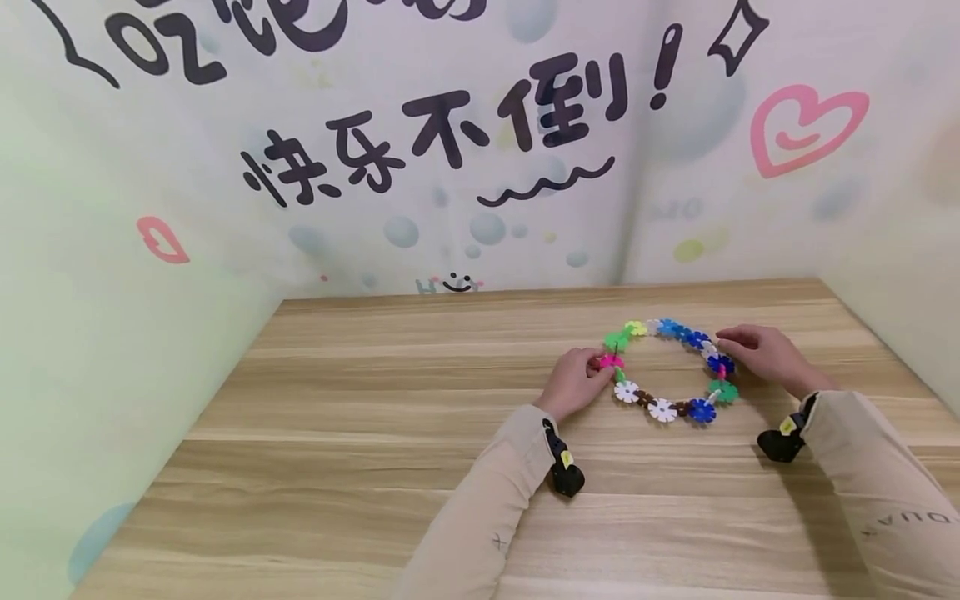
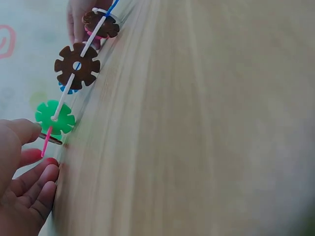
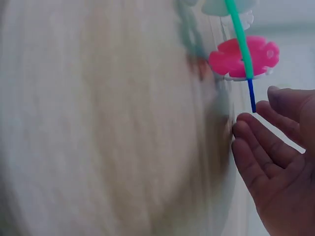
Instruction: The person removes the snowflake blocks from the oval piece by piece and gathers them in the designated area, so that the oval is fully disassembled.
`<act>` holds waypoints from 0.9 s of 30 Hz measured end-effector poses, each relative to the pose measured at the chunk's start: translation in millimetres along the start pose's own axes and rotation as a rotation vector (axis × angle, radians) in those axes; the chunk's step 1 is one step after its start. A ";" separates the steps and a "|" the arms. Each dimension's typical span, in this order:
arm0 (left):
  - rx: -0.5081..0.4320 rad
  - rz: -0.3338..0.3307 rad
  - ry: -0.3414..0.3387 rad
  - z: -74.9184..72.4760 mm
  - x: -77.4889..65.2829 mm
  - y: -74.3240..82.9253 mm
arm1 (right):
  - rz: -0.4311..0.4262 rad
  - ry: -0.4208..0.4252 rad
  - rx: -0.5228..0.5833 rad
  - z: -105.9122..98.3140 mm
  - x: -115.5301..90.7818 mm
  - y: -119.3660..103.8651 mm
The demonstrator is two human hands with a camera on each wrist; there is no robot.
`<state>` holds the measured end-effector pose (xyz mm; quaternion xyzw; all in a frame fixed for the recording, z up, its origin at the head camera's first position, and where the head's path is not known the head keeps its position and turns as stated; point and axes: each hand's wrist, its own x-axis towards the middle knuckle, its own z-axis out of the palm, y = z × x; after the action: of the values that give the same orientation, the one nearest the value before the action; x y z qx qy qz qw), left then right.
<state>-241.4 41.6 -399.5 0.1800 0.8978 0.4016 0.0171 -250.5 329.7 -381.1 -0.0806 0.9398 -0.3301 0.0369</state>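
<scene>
A ring of interlocked plastic snowflake discs [image 1: 662, 410] lies on the table, its pieces alternately flat and on edge, in white, brown, blue, green, yellow and pink. At the ring's left side my left hand [image 1: 573, 385] pinches a pink disc [image 1: 611, 362] between thumb and fingers. In the left wrist view, a green disc [image 2: 55, 118] and a brown disc [image 2: 77, 65] continue from there. My right hand [image 1: 772, 358] is beside the ring's right edge, fingers loosely bent. The right wrist view has its fingertips close to a dark blue disc [image 3: 251, 96] seen edge-on, below a pink disc [image 3: 246, 56].
The wooden table [image 1: 337, 467] extends left and toward me from the ring. A printed curtain [image 1: 450, 225] with black characters hangs behind it, and pale walls flank both sides. A black wrist camera [image 1: 566, 475] is strapped to the left wrist, another [image 1: 782, 442] to the right.
</scene>
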 end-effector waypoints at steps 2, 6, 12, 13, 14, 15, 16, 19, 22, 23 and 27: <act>-0.027 -0.028 0.003 0.0 1.0 0.6 | 0.012 -0.011 0.015 -0.6 1.2 1.4; -0.080 -0.078 0.022 -0.1 2.8 1.7 | 0.041 -0.061 0.077 -2.1 3.7 5.2; -0.116 -0.118 0.054 1.0 1.5 3.5 | 0.089 -0.140 0.144 -2.2 3.3 7.6; -0.121 -0.120 0.061 1.1 0.9 4.1 | 0.094 -0.148 0.157 -2.1 3.1 7.2; -0.128 -0.122 0.071 1.4 0.6 4.4 | 0.096 -0.154 0.167 -2.1 2.8 6.7; -0.134 -0.121 0.080 1.8 0.6 4.6 | 0.098 -0.158 0.177 -2.0 2.5 6.0; -0.141 -0.121 0.088 2.0 0.2 4.9 | 0.098 -0.162 0.191 -2.0 2.3 5.6; -0.165 -0.113 0.102 2.7 0.1 4.7 | 0.104 -0.171 0.246 -2.5 1.5 3.8; -0.197 -0.114 0.102 2.6 -0.2 3.5 | 0.114 -0.192 0.310 -2.6 0.7 2.6; -0.205 -0.115 0.101 2.1 -0.4 2.9 | 0.114 -0.202 0.323 -2.6 0.5 2.3; -0.215 -0.121 0.107 -1.7 -0.7 0.0 | 0.115 -0.236 0.369 -2.6 0.8 2.3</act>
<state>-241.0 40.1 -398.5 0.1013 0.8584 0.5028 0.0126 -251.9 332.9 -380.6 -0.0571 0.8556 -0.4822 0.1795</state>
